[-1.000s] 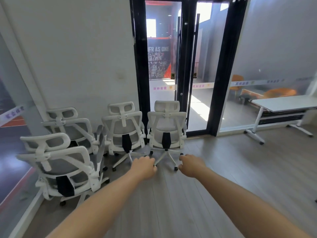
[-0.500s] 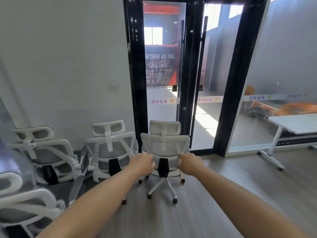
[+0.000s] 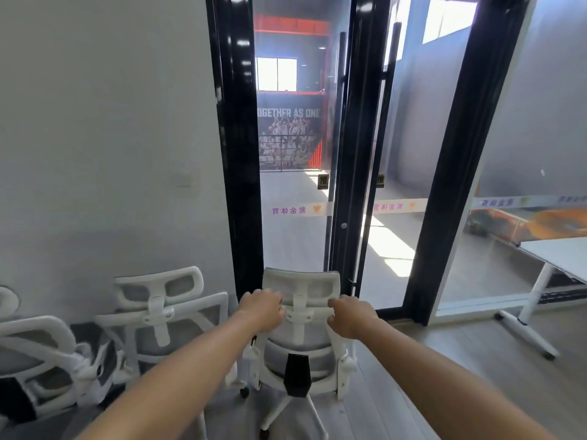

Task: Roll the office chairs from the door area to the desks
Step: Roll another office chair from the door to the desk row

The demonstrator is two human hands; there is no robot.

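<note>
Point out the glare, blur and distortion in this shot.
In the head view, the sunlit floor patch beyond the glass is blown out; glare streaks the black door frame, which leans from wide-angle distortion; the left chairs smear at the edge, while the gripped chair is sharp.

Wall [image 3: 95, 122], poster [image 3: 287, 138] (behind glass), wood floor [image 3: 476, 392]

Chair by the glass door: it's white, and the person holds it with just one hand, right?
Not quite. The head view shows both hands on it: the left hand and the right hand each grip the top of the back of the white chair, which stands by the glass door.
</note>
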